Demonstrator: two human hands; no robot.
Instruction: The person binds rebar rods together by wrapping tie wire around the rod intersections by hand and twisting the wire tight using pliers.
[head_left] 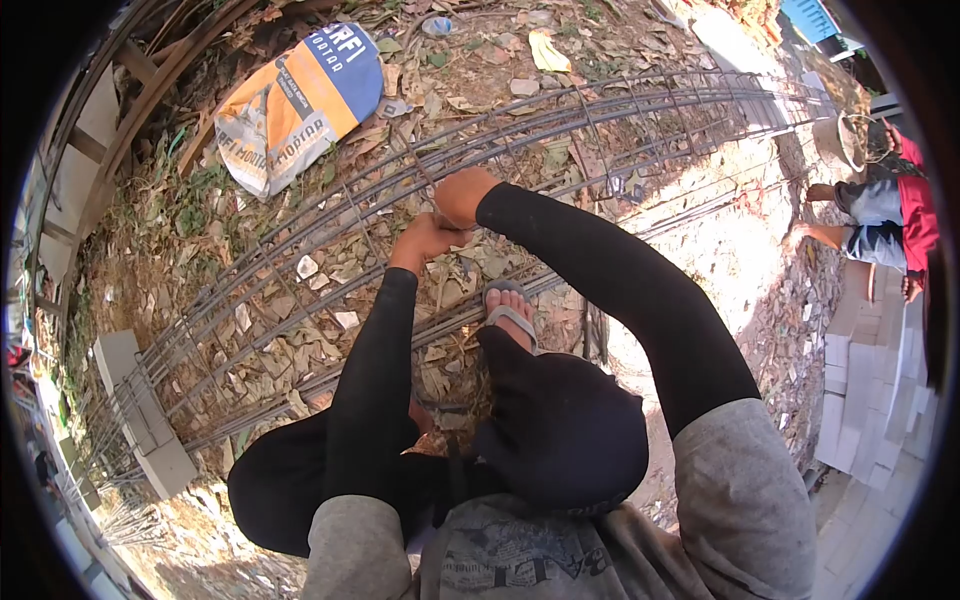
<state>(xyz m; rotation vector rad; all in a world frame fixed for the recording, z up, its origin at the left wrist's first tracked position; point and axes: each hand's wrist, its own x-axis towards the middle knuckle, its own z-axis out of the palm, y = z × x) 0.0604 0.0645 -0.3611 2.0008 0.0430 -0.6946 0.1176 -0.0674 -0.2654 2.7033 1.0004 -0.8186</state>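
A long cage of steel rebar (300, 232) with square stirrups stretches across the ground in front of me. My left hand (428, 243) is closed at the near side of its upper bars. Just above and to the right, my right hand (464, 195) is closed too, against the bars and touching the left. Whatever the fingers pinch is hidden behind the knuckles. Black sleeves cover both forearms. My sandalled foot (511, 312) stands beside the lower bars.
A crumpled orange and blue mortar bag (305, 105) lies beyond the cage on leaf litter. Pale blocks (140, 415) support the cage's left end. At right are another person in red (915, 220), a bucket (838, 143) and stacked pale blocks (865, 370).
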